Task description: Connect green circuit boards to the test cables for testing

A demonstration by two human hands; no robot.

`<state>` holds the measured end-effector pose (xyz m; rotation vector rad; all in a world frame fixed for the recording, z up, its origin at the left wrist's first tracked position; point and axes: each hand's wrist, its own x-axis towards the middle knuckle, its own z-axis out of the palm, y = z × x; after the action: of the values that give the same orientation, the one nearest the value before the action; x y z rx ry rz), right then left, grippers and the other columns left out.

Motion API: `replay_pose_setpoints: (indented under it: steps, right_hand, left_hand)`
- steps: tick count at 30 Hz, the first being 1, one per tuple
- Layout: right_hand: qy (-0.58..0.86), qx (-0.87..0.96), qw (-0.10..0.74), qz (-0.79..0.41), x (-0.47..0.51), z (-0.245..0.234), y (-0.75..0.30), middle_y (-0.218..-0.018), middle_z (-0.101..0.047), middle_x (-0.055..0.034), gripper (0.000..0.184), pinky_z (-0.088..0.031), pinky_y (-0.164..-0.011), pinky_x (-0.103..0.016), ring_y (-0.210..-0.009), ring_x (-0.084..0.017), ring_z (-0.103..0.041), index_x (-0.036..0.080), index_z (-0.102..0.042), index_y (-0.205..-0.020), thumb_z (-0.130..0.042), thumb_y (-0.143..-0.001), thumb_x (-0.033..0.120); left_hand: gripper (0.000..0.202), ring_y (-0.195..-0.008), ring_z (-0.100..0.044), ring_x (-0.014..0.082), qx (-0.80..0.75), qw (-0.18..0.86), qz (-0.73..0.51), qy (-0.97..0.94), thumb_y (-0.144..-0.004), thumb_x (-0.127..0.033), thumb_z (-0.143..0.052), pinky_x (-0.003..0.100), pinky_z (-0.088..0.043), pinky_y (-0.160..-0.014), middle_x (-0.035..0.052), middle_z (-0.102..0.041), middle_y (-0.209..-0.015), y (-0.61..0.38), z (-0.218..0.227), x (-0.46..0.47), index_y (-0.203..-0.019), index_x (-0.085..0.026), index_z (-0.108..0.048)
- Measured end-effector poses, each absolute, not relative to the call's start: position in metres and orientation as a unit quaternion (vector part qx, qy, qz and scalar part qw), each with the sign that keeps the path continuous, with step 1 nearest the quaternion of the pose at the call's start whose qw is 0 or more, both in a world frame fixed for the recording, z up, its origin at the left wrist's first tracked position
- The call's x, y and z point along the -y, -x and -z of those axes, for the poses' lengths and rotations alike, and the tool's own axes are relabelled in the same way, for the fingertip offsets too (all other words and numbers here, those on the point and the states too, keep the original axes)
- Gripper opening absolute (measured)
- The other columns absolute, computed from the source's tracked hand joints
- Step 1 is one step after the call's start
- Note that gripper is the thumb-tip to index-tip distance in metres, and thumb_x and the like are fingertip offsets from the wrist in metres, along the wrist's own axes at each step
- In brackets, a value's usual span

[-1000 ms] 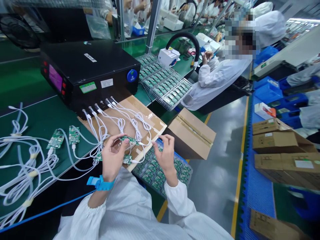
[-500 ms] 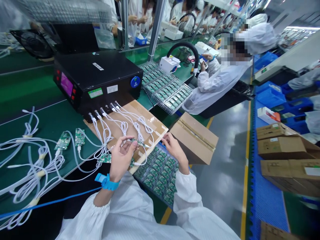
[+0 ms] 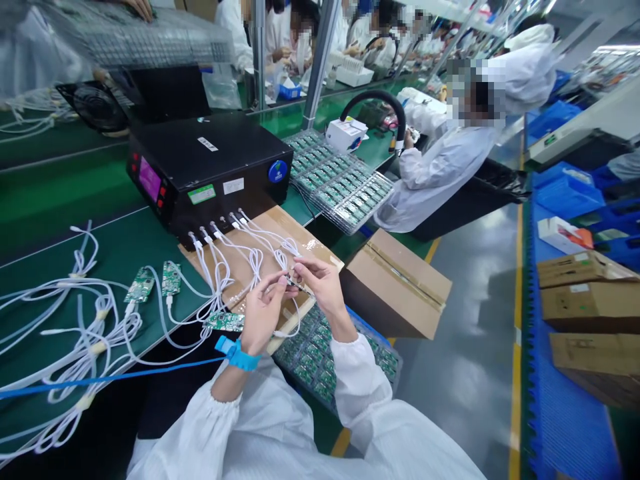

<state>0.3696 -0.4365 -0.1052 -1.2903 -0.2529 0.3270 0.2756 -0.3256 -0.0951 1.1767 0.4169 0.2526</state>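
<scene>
My left hand pinches a small green circuit board between thumb and fingers, above the front edge of a cardboard sheet. From the other side my right hand has closed its fingertips at the board's far end; a white cable runs close by, and the fingers partly hide the contact. Bundled white cables lead from the front of a black test box. Beside my left wrist, which wears a blue strap, lies another circuit board. Two more boards on cables rest further left.
Below my hands is a tray of circuit boards. A cardboard box stands to the right. Stacked clear trays of boards lie behind, near a seated co-worker. Coiled white cables spread over the bench at left.
My right hand has moved left from the cardboard's edge to the circuit board in my left hand. The view has shifted slightly, so the scene sits further right.
</scene>
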Motion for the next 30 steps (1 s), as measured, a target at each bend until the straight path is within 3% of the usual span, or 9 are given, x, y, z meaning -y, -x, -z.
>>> replay_pose_setpoints:
  steps: [3,9,18,30]
  right_hand:
    - [0.594,0.112,0.780,-0.161,0.439,0.106,-0.370,-0.077,-0.077,-0.0024,0.037,-0.060,-0.073,-0.030,-0.072,-0.016,-0.072,0.020,-0.082,-0.093,-0.094,-0.070,0.046]
    - [0.604,0.135,0.768,-0.165,0.441,0.105,-0.373,-0.081,-0.078,-0.0031,0.035,-0.063,-0.080,-0.033,-0.076,-0.018,-0.075,0.020,-0.080,-0.091,-0.093,-0.072,0.046]
    - [0.630,0.200,0.737,-0.138,0.446,0.105,-0.375,-0.094,-0.079,-0.0049,0.039,-0.064,-0.085,-0.034,-0.087,-0.019,-0.075,0.022,-0.080,-0.093,-0.087,-0.077,0.056]
    - [0.621,0.199,0.741,-0.161,0.450,0.105,-0.377,-0.092,-0.077,-0.0046,0.041,-0.063,-0.080,-0.031,-0.081,-0.017,-0.072,0.020,-0.078,-0.091,-0.088,-0.075,0.057]
  left_hand:
    - [0.054,-0.093,-0.078,0.0232,-0.193,0.805,-0.118,-0.548,-0.085,-0.058,-0.080,0.039,-0.066,-0.090,0.0138,-0.078,-0.114,-0.277,0.095,0.326,-0.117,-0.015,-0.075]
    - [0.052,-0.093,-0.078,0.0236,-0.191,0.806,-0.115,-0.548,-0.084,-0.058,-0.081,0.040,-0.067,-0.089,0.0133,-0.078,-0.115,-0.279,0.093,0.326,-0.115,-0.016,-0.076]
    - [0.064,-0.088,-0.079,0.0227,-0.202,0.840,-0.079,-0.497,-0.071,-0.054,-0.093,0.043,-0.067,-0.091,0.0145,-0.078,-0.114,-0.281,0.093,0.325,-0.116,-0.014,-0.072]
    - [0.065,-0.091,-0.079,0.0280,-0.230,0.816,-0.084,-0.524,-0.064,-0.057,-0.096,0.047,-0.064,-0.096,0.0151,-0.081,-0.101,-0.285,0.088,0.322,-0.109,-0.012,-0.080]
